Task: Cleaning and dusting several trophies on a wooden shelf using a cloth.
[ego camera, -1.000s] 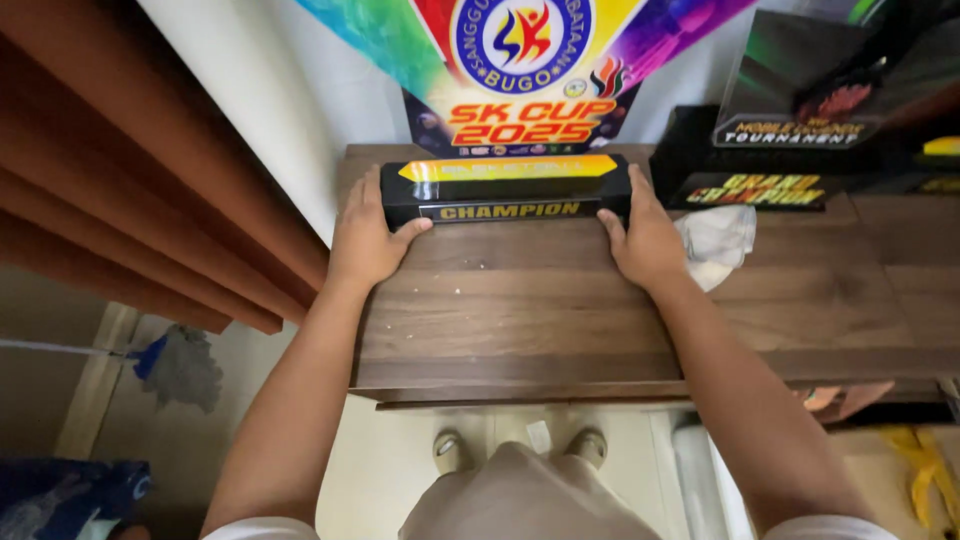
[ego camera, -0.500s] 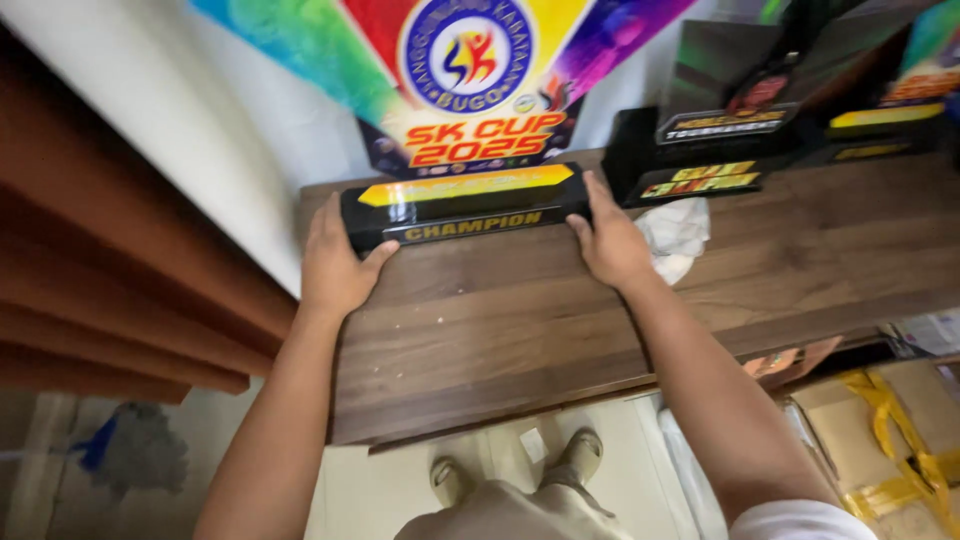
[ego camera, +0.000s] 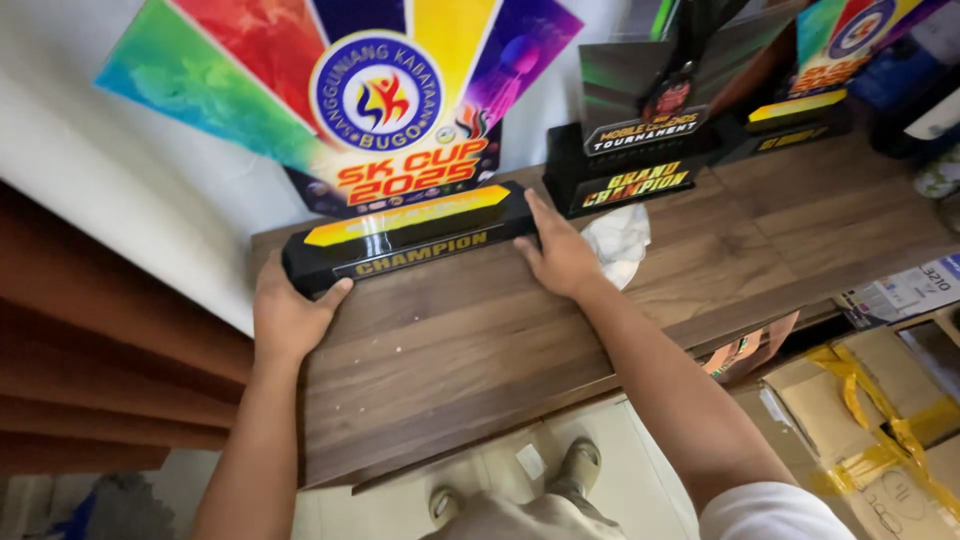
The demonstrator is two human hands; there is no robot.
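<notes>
Both hands are on the trophy here. The left hand (ego camera: 287,318) cups the left end of the trophy's black base (ego camera: 405,238), thumb hooked over the front corner, fingers curled behind it. The right hand (ego camera: 560,255) presses flat against the right end, fingers together and running up that end face. So the base is pinched lengthwise between the two palms, neither hand closed around it.

The base sits on the wooden shelf (ego camera: 480,350), near its back edge. Its long axis runs left to right, tilted so the right end lies farther back. Each hand is on its own end, equally near.

The base looks glossy and hard, with a yellow strip on top. A flat fan-shaped panel (ego camera: 340,90) in rainbow colours rises from it against the white wall (ego camera: 120,200). The shelf is dark wood-grain laminate. A crumpled white cloth (ego camera: 620,240) lies just beside the right hand, and a second black trophy (ego camera: 635,150) stands beyond it.
</notes>
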